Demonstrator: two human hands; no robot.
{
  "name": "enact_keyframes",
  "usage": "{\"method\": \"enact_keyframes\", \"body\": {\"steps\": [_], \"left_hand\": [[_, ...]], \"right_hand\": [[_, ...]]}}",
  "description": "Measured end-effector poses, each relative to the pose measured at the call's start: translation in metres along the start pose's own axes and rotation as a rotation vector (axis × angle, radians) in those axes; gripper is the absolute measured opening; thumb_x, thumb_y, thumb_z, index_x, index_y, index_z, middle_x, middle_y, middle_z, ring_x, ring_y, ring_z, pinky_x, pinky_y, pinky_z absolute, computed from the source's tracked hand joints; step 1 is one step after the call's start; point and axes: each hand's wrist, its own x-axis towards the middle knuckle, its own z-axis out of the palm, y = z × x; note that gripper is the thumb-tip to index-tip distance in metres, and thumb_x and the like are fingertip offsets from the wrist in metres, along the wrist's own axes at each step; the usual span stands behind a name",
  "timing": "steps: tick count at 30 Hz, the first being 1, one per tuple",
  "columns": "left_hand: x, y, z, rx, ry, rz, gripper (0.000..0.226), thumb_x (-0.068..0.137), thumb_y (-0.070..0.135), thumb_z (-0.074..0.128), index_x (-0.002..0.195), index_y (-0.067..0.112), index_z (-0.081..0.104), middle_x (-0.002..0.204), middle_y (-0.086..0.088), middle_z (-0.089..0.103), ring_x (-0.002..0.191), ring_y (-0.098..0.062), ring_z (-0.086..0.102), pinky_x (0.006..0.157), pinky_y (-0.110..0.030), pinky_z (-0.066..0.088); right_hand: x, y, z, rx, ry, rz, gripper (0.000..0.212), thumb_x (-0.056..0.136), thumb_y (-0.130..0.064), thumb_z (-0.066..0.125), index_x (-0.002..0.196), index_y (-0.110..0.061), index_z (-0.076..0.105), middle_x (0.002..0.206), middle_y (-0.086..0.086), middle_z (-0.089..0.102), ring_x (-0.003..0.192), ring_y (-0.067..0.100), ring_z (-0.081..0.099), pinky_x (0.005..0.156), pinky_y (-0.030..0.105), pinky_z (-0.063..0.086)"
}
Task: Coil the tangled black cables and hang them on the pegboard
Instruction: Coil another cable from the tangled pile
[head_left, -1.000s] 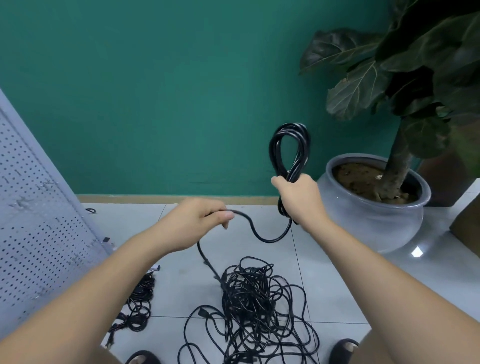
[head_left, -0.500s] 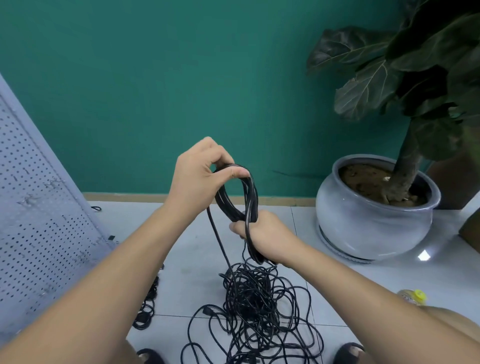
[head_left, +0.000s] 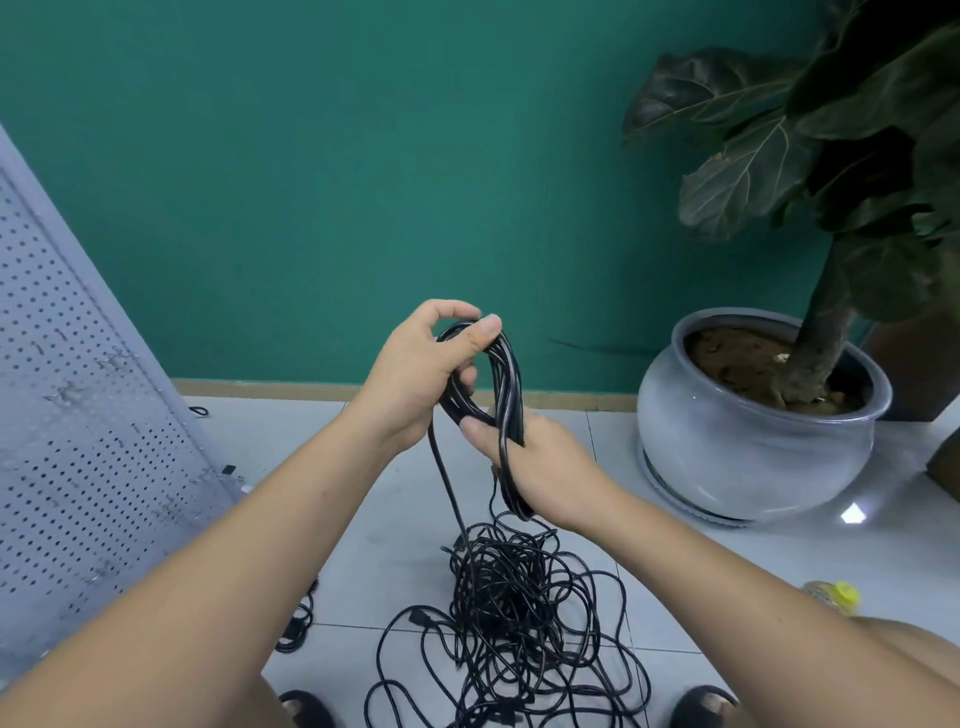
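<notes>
A coil of black cable (head_left: 506, 379) stands upright between my hands in the middle of the view. My right hand (head_left: 540, 467) grips its lower part, fingers curled round the strands. My left hand (head_left: 421, 369) pinches the top of the loop between thumb and fingers. One strand hangs from the coil down to a tangled heap of black cables (head_left: 514, 613) on the tiled floor. The grey pegboard (head_left: 67, 415) leans at the left.
A second small bundle of black cable (head_left: 296, 623) lies by the pegboard's foot. A grey pot (head_left: 748, 457) with a large-leaved plant stands at the right against the green wall. A yellow-capped bottle (head_left: 836, 595) lies near my right arm. My shoes show at the bottom edge.
My left hand rose from the loose strand up to the top of the coil, laying another loop on. My right hand dropped with the coil and moved left toward the centre.
</notes>
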Motion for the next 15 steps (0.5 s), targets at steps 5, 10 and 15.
{"method": "enact_keyframes", "body": {"steps": [5,10,15], "left_hand": [[-0.004,0.004,0.006,-0.099,0.024,0.043,0.021,0.099,0.026,0.077,0.106,0.012,0.064,0.062,0.008,0.044,0.050,-0.015,0.024,0.050,-0.027,0.026],[-0.007,0.004,0.012,-0.083,0.055,0.073,0.021,0.099,0.024,0.077,0.108,0.008,0.066,0.062,0.009,0.048,0.049,-0.015,0.024,0.047,-0.026,0.026],[-0.011,0.005,0.020,-0.097,0.000,0.024,0.021,0.098,0.019,0.078,0.106,0.010,0.062,0.064,0.008,0.054,0.049,-0.015,0.023,0.047,-0.027,0.025]], "right_hand": [[-0.009,0.005,0.015,0.308,0.144,-0.018,0.047,0.106,-0.067,0.032,0.115,-0.036,0.067,0.089,0.013,0.072,0.075,0.018,0.061,0.078,0.042,0.054],[-0.006,0.001,0.013,0.397,0.108,0.064,0.090,0.087,-0.094,0.036,0.123,-0.021,0.073,0.083,0.006,0.077,0.082,0.035,0.069,0.082,0.051,0.058],[0.002,0.002,0.007,0.215,-0.153,0.047,0.023,0.082,-0.028,0.078,0.084,-0.019,0.056,0.069,-0.007,0.040,0.064,0.016,0.038,0.063,0.036,0.034]]}}
